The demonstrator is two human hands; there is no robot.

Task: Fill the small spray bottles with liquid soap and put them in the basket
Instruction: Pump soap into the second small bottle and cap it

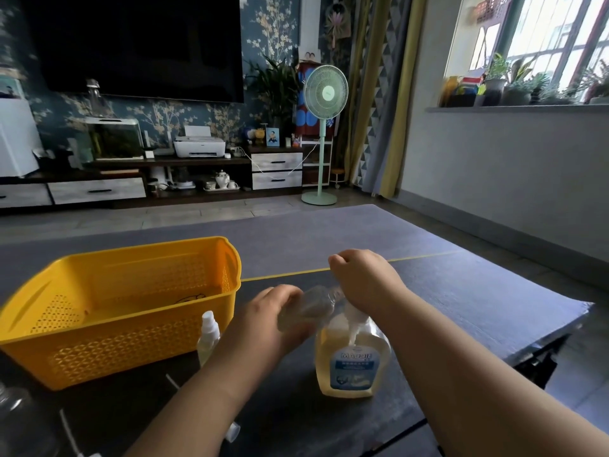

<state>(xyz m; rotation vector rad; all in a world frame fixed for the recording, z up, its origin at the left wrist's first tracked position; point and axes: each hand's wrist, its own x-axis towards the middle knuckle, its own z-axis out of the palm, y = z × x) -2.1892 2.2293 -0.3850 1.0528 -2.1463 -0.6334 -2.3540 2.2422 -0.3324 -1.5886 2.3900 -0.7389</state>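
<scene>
Gripping a clear small spray bottle [304,311] tilted on its side, the left hand [267,321] brings its neck up against the right hand [362,280]. That hand is curled over the pump head of the soap bottle [352,361]. A capped spray bottle [208,336] stands just beside the yellow basket [99,354] on the dark table [461,308].

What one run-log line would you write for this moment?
step: filling | left hand: holds small clear bottle tilted at spout | right hand: atop soap bottle pump | capped spray bottle: stands outside basket
</scene>
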